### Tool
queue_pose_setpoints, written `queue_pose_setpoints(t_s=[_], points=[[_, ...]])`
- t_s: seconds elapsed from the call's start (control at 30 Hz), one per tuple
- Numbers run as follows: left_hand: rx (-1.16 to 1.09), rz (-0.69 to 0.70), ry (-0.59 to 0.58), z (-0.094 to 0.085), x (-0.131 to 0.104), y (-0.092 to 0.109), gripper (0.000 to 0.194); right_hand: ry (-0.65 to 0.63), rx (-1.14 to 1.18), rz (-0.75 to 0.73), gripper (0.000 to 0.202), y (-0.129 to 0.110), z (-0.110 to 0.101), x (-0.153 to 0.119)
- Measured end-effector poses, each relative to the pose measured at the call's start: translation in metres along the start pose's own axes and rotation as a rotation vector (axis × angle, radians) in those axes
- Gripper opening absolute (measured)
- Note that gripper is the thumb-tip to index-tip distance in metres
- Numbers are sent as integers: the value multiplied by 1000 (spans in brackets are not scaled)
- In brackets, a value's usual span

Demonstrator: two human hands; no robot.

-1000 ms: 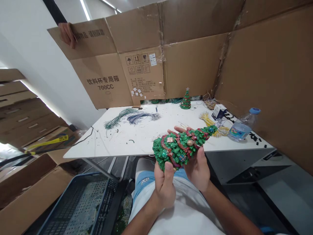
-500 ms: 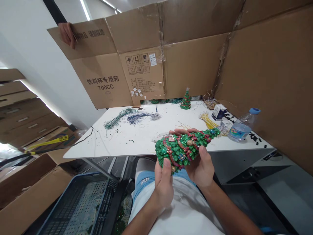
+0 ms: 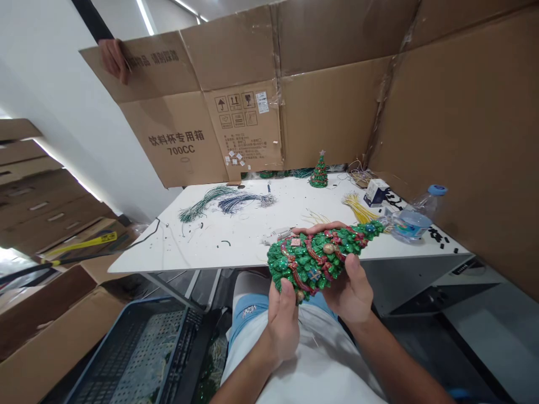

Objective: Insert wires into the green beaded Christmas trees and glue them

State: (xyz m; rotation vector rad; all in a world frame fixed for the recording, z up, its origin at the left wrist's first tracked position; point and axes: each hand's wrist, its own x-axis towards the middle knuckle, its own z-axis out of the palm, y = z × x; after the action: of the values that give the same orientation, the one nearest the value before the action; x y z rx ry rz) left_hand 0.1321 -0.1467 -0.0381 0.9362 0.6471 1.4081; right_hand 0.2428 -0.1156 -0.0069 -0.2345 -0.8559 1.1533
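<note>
A glittery green Christmas tree figurine (image 3: 314,261) with red garlands and small gold and blue ornaments lies on its side in both my hands, its tip toward the right. My left hand (image 3: 283,322) grips the wide base end, thumb on the near face. Around the middle and upper part my right hand (image 3: 351,292) is closed, thumb on the front; some fingers show over the far edge. The figurine is held above my lap at the table's front edge. Just behind it on the table lies a small whitish item (image 3: 278,233), partly hidden.
On the white table (image 3: 248,235) lie green wires (image 3: 206,202), blue wires (image 3: 242,201) and yellow wires (image 3: 357,207). A smaller tree figurine (image 3: 319,173) stands at the back. Right are a small box (image 3: 376,192) and water bottle (image 3: 415,219). A co-worker's hand (image 3: 113,60) holds the cardboard wall (image 3: 332,106). A blue crate (image 3: 126,348) sits lower left.
The figurine has shifted very slightly to the right and down, with both hands still on it. The rest looks the same.
</note>
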Motion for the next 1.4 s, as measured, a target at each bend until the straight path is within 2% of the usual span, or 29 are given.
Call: queue_pose_setpoints(t_s=[0.1,0.23,0.5,0.73,0.8,0.87,0.97,1.03,1.17,1.27,1.4], points=[[61,-21,-26,-8,-2,-4,73,4,3,-7,27,0,0,1],[151,-8,27,-13,-3,-8,71,11,26,1,28,-1,1,2],[52,3,31,-2,0,-6,74,-20,-20,51,33,0,-4,0],[5,89,137,11,5,-1,78,-34,-61,71,48,1,-10,3],[21,136,148,12,6,1,77,13,-100,86,54,3,-15,7],[46,190,184,10,7,0,76,130,-157,59,50,3,-23,12],[79,246,251,7,9,-3,79,284,-287,-122,35,-2,-35,20],[96,261,271,4,10,-6,80,254,-409,-250,26,-9,-41,23],[130,294,251,1,12,-12,71,56,-786,-404,4,-26,-47,23],[158,320,243,0,12,-13,67,-75,-922,-465,11,-31,-45,21],[185,331,220,0,12,-10,66,-97,-985,-540,19,-28,-41,21]])
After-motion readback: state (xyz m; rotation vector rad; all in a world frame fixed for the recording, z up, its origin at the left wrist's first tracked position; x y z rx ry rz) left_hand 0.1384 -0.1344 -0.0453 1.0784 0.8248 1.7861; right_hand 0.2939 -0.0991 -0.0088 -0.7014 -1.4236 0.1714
